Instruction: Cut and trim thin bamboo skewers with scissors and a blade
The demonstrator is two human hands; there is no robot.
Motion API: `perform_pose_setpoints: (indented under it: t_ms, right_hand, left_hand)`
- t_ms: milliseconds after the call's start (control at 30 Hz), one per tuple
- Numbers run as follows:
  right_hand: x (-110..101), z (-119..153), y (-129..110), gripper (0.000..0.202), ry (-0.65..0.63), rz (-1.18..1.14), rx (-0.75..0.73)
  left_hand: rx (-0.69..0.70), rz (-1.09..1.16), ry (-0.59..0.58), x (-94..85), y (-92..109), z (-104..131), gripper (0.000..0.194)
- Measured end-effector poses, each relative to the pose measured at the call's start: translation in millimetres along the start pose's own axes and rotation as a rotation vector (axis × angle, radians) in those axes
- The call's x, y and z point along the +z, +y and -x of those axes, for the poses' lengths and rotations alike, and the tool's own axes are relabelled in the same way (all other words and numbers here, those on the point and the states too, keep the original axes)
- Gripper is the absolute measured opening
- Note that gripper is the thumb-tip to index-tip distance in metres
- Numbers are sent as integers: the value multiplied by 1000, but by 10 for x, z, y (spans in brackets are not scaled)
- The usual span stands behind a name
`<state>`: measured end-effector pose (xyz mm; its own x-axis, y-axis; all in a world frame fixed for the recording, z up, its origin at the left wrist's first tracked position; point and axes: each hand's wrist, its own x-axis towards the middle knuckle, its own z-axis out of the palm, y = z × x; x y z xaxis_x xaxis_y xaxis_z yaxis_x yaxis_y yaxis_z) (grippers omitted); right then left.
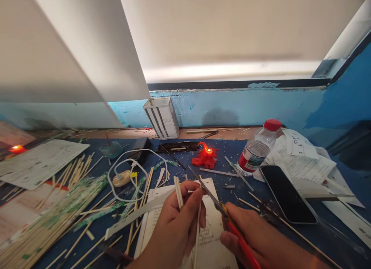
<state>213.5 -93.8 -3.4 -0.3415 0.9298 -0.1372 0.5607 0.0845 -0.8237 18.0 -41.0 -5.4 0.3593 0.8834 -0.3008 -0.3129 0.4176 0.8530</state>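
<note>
My left hand is closed around several thin bamboo sticks. A single stick is pinched between its thumb and index finger, pointing down past the palm. To its right, my right hand grips scissors with red handles. Their long pointed blades reach up and left, close beside my left fingertips; whether they touch the stick, I cannot tell. Below both hands lies a printed paper pad.
A lit red candle burns in melted wax ahead. At right are a water bottle, a phone and crumpled papers. Bundled sticks and a white cable lie left. A paper box stands behind.
</note>
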Motion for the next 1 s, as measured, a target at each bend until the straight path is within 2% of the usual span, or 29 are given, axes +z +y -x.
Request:
perform_pose_setpoints:
  t_ms: [167,567,733,867,1000]
  right_hand:
    - [51,7,13,55,-12,25,38]
    - [-12,18,5,48,-85,-15,17]
    - [72,36,33,54,-55,81,56]
    - [118,66,-58,57,40,146,123]
    - [101,26,-80,54,-64,158,127]
  left_hand:
    - [19,73,7,17,-7,-4,40]
    - [10,-65,-76,-30,-18,5,39]
    - [55,-35,-118,-56,-68,2,31]
    - [33,-33,-117,-56,-66,15,33]
    - [13,-49,-139,-22,-29,37,38]
